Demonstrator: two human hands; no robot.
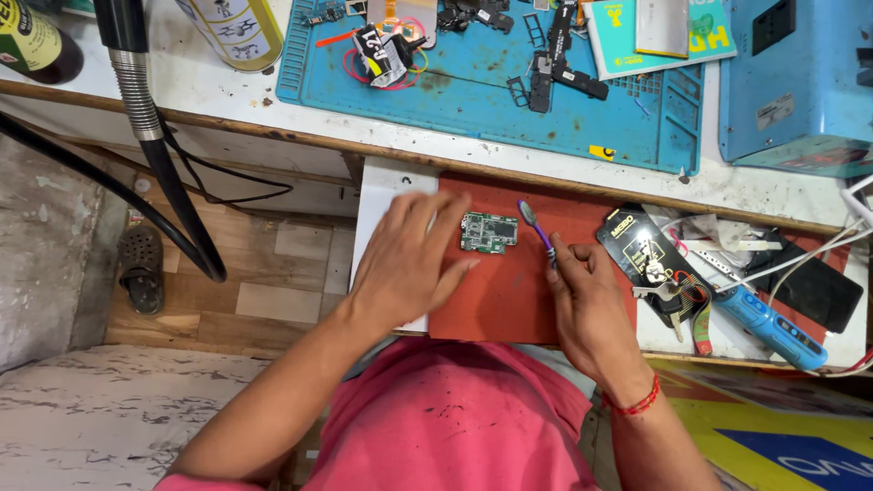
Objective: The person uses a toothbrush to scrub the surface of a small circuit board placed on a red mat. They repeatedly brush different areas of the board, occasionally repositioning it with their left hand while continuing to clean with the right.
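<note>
On the red mat [509, 291], the right hand [587, 305] pinches a purple toothbrush [536, 229] between closed fingers [562, 264]. Its long axis runs toward the table's far edge, head beside the green circuit board [489, 232]. Left hand [409, 264] lies flat, fingers loosely spread, just left of the board.

One circuit board [488, 232], one toothbrush [536, 229]

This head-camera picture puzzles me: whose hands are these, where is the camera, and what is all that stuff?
The camera sits on a person's head and looks down, so you see their own arms. The right hand holds a purple toothbrush, its head close to a small green circuit board. The left hand lies flat and open beside that board, looking blurred. Both rest over a red mat on a pulled-out shelf. Above is a blue work mat strewn with small phone parts. To the right lie keys and a blue handheld tool.
</note>
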